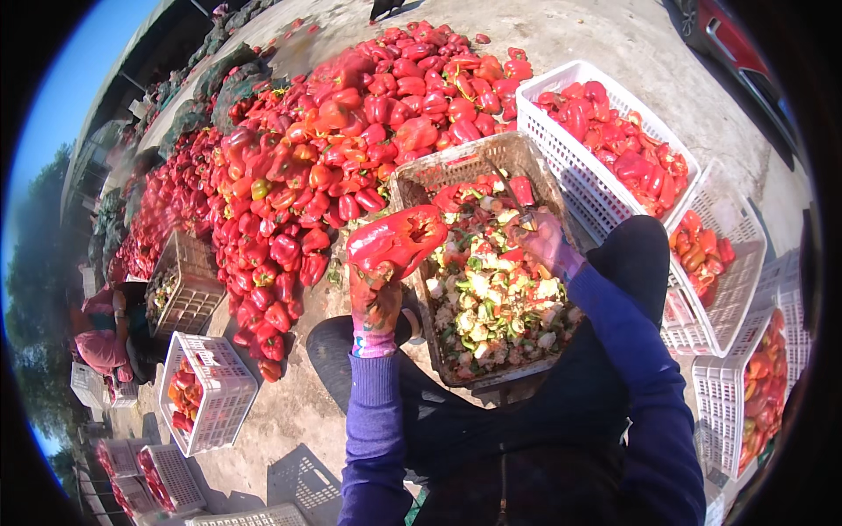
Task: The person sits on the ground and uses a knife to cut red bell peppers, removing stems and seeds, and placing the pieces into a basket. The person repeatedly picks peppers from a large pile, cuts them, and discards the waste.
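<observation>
My left hand [376, 299], in a stained patterned glove, grips a large red bell pepper [393, 238] with an open, torn hollow at its right end. My right hand [544, 242], also gloved, is closed around a thin dark tool [505, 183], apparently a knife. It is above the right side of a dirty plastic crate [431, 322] between my legs. Pale pepper cores [483, 296] with green stems and red scraps fill much of this crate. A few red pepper pieces [520, 191] lie at its far end.
A big heap of red bell peppers [375, 125] spreads ahead and left. White crates of peppers stand at right [608, 144], [750, 230] and at left [223, 401]. Another person [108, 329] sits at far left beside a brown crate [191, 296]. A red vehicle [740, 39] is at upper right.
</observation>
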A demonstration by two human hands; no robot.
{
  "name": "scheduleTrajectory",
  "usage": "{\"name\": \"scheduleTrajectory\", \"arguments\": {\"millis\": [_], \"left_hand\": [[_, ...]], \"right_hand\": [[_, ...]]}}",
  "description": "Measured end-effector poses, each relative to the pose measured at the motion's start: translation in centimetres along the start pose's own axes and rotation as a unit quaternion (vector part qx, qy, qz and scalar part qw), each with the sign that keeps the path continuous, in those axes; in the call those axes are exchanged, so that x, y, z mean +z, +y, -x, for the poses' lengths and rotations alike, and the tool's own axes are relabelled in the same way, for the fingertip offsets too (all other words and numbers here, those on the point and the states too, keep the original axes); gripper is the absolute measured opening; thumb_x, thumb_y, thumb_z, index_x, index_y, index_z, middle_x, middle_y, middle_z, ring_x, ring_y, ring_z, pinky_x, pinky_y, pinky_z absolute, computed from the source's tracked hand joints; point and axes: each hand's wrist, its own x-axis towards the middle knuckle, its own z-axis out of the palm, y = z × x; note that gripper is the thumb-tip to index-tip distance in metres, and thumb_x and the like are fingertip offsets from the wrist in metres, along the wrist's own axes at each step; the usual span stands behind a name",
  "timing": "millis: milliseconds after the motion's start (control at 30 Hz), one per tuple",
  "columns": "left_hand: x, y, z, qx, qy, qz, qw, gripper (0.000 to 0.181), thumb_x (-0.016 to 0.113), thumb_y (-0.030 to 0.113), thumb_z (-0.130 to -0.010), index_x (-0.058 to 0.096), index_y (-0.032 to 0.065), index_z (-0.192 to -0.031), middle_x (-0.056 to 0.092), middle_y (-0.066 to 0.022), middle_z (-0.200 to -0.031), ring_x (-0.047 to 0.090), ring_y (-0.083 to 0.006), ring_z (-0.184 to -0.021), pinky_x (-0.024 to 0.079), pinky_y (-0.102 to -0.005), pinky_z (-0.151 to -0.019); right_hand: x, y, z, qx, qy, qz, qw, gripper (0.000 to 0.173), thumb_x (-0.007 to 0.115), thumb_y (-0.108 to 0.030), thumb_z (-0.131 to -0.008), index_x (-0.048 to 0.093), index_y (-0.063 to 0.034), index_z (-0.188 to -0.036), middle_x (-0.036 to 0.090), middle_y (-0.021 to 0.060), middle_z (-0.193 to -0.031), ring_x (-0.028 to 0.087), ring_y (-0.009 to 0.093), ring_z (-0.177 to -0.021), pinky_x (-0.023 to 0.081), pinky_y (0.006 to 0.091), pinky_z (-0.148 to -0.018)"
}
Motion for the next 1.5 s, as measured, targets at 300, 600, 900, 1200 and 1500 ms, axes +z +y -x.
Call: {"name": "scheduleTrajectory", "arguments": {"millis": [300,600,900,1200,1500], "left_hand": [[0.6,-0.2,0.2,-0.107,-0.021,-0.332,0.937,0.062,0.068,0.01,-0.063,0.04,0.001,-0.117,0.053,-0.0098,-0.103,0.054,-0.0197,-0.092,0.046,-0.0294,-0.078],[2.2,-0.2,0.2,-0.094,-0.186,-0.486,0.849,0.058,0.051,-0.007,-0.059,0.041,-0.0002,-0.115,0.051,-0.0084,-0.105,0.051,-0.016,-0.095,0.043,-0.0277,-0.082],[2.3,-0.9,-0.8,-0.121,-0.258,-0.325,0.902,0.075,0.052,-0.011,-0.057,0.029,0.0041,-0.127,0.04,-0.009,-0.122,0.042,-0.0137,-0.106,0.04,-0.0253,-0.084],[2.4,-6.2,0.5,-0.02,-0.025,-0.329,0.944,0.062,0.073,0.01,-0.062,0.04,0.0018,-0.114,0.057,-0.0087,-0.1,0.055,-0.0189,-0.093,0.045,-0.0285,-0.076],[2.2,-5.1,0.6,-0.039,-0.054,-0.379,0.923,0.054,0.072,0.009,-0.061,0.045,-0.0003,-0.107,0.059,-0.0061,-0.094,0.055,-0.0116,-0.084,0.044,-0.0251,-0.075]], "right_hand": [[11.1,-1.1,-1.0,0.155,-0.033,0.059,0.986,0.067,0.068,-0.023,-0.069,0.035,0.0006,-0.122,0.047,0.0118,-0.118,0.058,0.016,-0.089,0.05,0.027,-0.07],[12.0,0.2,-0.8,0.081,-0.128,0.561,0.814,0.054,0.069,-0.027,-0.069,0.048,-0.0007,-0.111,0.055,0.0104,-0.104,0.055,0.019,-0.087,0.045,0.0304,-0.078],[9.6,0.8,0.3,0.108,-0.025,0.07,0.991,0.028,0.064,-0.01,-0.07,0.054,-0.0002,-0.095,0.057,0.0013,-0.077,0.054,0.01,-0.072,0.044,0.0252,-0.064],[8.5,1.7,0.5,-0.074,0.07,0.325,0.94,0.038,0.063,-0.021,-0.072,0.05,-0.0026,-0.103,0.056,0.0066,-0.094,0.055,0.021,-0.084,0.046,0.0375,-0.079],[12.6,-1.9,1.2,-0.009,0.008,0.437,0.899,0.044,0.07,-0.013,-0.067,0.051,-0.0014,-0.105,0.057,0.0026,-0.093,0.051,0.009,-0.081,0.042,0.0236,-0.075]]}}
